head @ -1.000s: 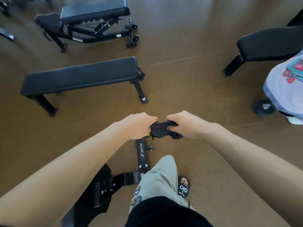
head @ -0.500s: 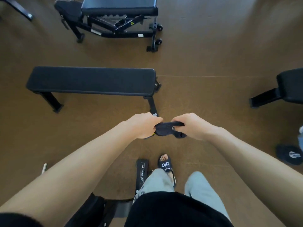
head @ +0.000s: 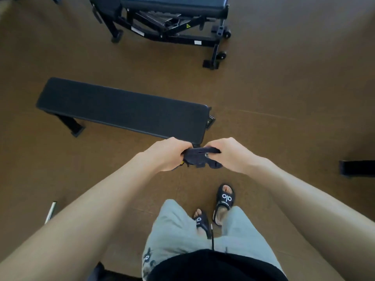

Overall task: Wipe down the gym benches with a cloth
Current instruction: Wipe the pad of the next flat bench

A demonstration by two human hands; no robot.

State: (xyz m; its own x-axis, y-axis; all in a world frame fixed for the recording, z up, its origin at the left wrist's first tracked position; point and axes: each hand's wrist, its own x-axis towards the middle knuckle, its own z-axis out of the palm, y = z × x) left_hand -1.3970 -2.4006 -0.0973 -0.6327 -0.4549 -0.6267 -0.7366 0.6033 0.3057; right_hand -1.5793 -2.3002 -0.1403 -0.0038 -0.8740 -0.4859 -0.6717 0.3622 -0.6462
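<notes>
Cloth [head: 199, 157] is bunched between our left hand [head: 169, 154] and right hand [head: 233, 154], both gripping it. Flat bench [head: 121, 110] just beyond the cloth isn't touched yet, so we'd guess that wipe's still ahead.

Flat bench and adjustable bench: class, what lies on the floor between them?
Nothing: the head view shows only bare brown floor between the flat bench and the adjustable bench.

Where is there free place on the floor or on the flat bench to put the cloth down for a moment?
The whole pad of the flat bench is bare. Free floor lies right of it, up to the dark bench end at the right edge. Also free is the strip between it and the adjustable bench. It is crowded near the sandals, under both hands gripping the cloth.
</notes>
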